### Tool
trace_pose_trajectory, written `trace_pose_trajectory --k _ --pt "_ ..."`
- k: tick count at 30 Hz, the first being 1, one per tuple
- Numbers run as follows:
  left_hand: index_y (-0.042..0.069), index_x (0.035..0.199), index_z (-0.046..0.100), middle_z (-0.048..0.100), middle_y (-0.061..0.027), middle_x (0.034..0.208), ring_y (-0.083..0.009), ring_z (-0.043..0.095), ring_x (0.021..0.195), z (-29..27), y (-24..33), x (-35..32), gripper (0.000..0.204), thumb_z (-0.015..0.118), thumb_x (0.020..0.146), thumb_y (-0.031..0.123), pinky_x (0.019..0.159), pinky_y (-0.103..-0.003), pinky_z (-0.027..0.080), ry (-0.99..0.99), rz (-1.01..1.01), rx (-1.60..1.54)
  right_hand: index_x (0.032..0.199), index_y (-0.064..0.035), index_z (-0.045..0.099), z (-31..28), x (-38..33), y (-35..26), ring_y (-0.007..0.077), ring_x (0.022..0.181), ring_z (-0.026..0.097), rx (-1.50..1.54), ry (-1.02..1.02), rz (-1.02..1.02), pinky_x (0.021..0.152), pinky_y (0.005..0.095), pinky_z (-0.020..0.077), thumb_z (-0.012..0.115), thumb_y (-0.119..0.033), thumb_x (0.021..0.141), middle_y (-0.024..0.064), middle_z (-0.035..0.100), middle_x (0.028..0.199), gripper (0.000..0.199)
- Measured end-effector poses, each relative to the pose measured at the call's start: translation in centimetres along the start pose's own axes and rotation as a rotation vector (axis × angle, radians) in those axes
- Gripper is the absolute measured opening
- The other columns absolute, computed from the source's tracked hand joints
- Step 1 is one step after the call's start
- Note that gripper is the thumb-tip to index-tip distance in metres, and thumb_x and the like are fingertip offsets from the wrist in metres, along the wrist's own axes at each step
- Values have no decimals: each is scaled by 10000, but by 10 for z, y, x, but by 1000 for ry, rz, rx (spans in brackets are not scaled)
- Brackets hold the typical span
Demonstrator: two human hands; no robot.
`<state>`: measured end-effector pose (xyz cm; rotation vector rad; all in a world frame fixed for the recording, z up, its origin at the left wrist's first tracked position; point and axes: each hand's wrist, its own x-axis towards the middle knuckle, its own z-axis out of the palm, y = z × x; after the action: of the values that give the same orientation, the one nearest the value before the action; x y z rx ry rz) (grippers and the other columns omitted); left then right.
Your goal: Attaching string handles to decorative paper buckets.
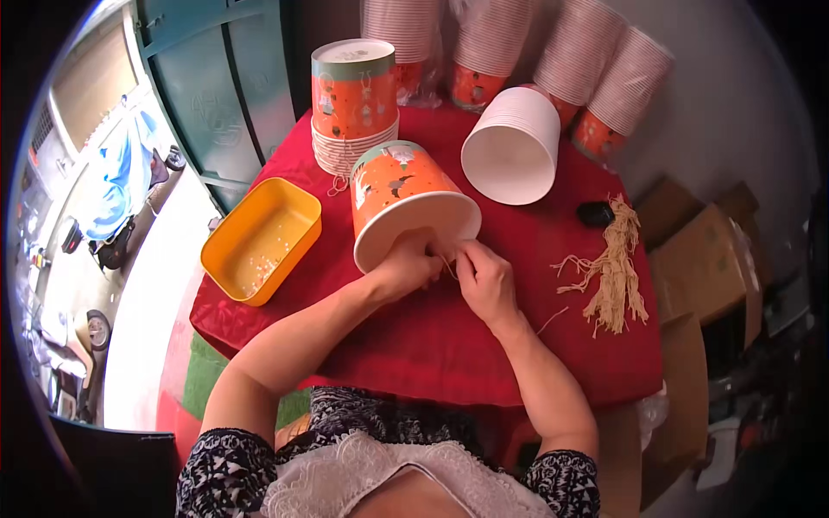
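An orange paper bucket (pixel 401 186) with a green band lies tilted in front of me, its white-rimmed mouth facing my body. At the lower rim, my left hand (pixel 404 262) is closed, with part of its fingers inside the mouth. My right hand (pixel 485 274) pinches at the rim's right side. A thin tan string (pixel 449 266) runs between the fingers of both hands; its ends are hidden. To the right lies a bundle of similar tan strings (pixel 615 268), with one loose strand (pixel 553 320) nearer my right forearm.
The red tablecloth (pixel 414 345) carries a yellow tub (pixel 302 246) with small white bits, an upside-down bucket stack (pixel 354 104), white nested buckets on their side (pixel 509 151) and a small black object (pixel 594 213). Wrapped bucket stacks (pixel 587 43) stand behind; cardboard (pixel 704 259) leans right.
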<state>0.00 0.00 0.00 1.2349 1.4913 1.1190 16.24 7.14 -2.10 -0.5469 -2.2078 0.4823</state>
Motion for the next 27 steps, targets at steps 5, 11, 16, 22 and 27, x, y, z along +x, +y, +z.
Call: trace_pose_trajectory --k 5,11,16,22,27 --pt "-35 835 610 638 -136 746 -225 625 654 4 -8 2 72 605 765 -21 593 -353 503 92 230 125 995 -34 634 6 5 0 382 743 643 -7 109 11 624 437 546 609 -62 896 167 619 912 106" --pt "-24 826 600 646 -207 818 -370 644 792 11 -24 5 64 597 762 -32 691 -417 513 206 529 398 960 -42 618 9 2 3 401 758 635 -13 51 39 639 468 536 615 -67 887 178 617 896 77" --pt "-23 932 566 622 -234 915 -415 636 813 12 -23 3 154 573 779 -48 698 -459 519 203 632 588 953 -41 606 10 1 4 418 763 630 -11 44 63 638 486 526 605 -74 891 201 617 875 70" --pt "-20 1012 528 597 -225 940 -406 637 809 15 -24 4 211 571 806 -23 684 -456 538 234 667 786 968 -5 625 8 2 4 419 798 644 -53 27 109 667 469 527 629 -18 857 216 647 877 112" --pt "-43 1011 508 589 -249 941 -384 656 751 15 -25 4 198 548 825 11 620 -442 561 254 637 943 940 -21 599 5 2 3 428 761 641 -84 27 67 640 506 521 603 -68 882 222 644 848 75"
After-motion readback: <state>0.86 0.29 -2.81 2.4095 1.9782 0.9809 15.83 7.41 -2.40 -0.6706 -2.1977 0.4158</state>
